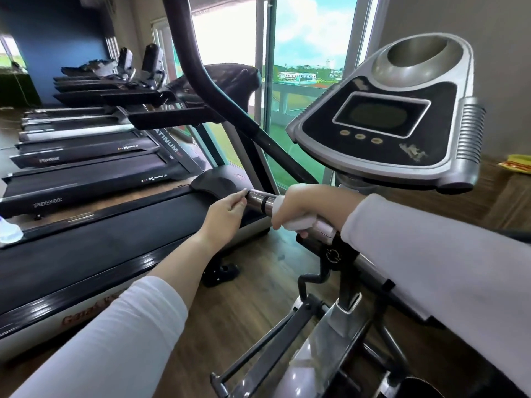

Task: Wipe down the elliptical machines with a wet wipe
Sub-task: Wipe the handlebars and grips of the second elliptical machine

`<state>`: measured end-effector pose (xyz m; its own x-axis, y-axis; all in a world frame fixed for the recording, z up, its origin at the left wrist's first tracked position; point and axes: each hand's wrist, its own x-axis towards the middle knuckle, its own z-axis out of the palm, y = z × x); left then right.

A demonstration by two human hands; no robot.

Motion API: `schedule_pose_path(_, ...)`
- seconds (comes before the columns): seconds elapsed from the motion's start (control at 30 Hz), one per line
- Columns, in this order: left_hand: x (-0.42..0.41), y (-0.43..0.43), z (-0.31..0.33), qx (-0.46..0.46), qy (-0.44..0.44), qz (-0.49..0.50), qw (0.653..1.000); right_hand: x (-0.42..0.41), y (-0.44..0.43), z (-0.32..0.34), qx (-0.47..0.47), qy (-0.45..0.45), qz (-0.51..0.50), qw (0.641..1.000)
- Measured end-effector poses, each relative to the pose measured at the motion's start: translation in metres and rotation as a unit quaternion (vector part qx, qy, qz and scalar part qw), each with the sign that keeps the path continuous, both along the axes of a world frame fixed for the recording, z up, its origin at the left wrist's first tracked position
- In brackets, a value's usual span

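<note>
The elliptical machine's silver and black console [385, 116] stands at the upper right, with a blank screen and three round buttons. Below it a chrome fixed handlebar [260, 202] sticks out to the left. My right hand [304, 206] is wrapped around this bar with a white wet wipe [300, 224] pressed between palm and metal. My left hand [227, 215] pinches the free end of the same bar with its fingertips. A black curved moving arm [201, 70] of the elliptical rises in front of the window.
A row of treadmills [86, 173] runs along the left, the nearest belt right beside my left arm. The elliptical's frame and pedal links [287, 334] fill the lower middle over a wooden floor. A tall window [301, 67] is ahead. A yellow object [517, 166] lies at the far right.
</note>
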<state>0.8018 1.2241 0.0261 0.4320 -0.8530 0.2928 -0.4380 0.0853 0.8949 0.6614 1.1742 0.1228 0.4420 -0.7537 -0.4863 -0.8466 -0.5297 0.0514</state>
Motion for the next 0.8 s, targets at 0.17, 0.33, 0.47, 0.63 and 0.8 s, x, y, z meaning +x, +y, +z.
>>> schedule_pose_path(0.17, 0.012, 0.001, -0.004, -0.005, -0.063, -0.028, 0.998, 0.011, 0.0, -0.015, -0.163, 0.019, 0.049, 0.985)
schedule_pose_path(0.33, 0.017, -0.002, -0.005, -0.014, -0.061, -0.033, 0.998, 0.024, 0.004, -0.039, -0.313, 0.053, 0.072, 0.946)
schedule_pose_path(0.47, 0.023, -0.005, -0.008, -0.008, -0.064, -0.036, 0.997, 0.029, -0.009, -0.016, -0.16, 0.067, 0.089, 0.981)
schedule_pose_path(0.63, 0.024, -0.005, -0.01, 0.007, -0.063, -0.053, 0.997, 0.042, -0.034, -0.017, 0.147, -0.02, -0.109, 0.983)
schedule_pose_path(0.8, 0.029, -0.007, -0.012, 0.0, -0.062, -0.058, 0.996, 0.059, -0.022, -0.024, -0.174, 0.13, 0.114, 0.969)
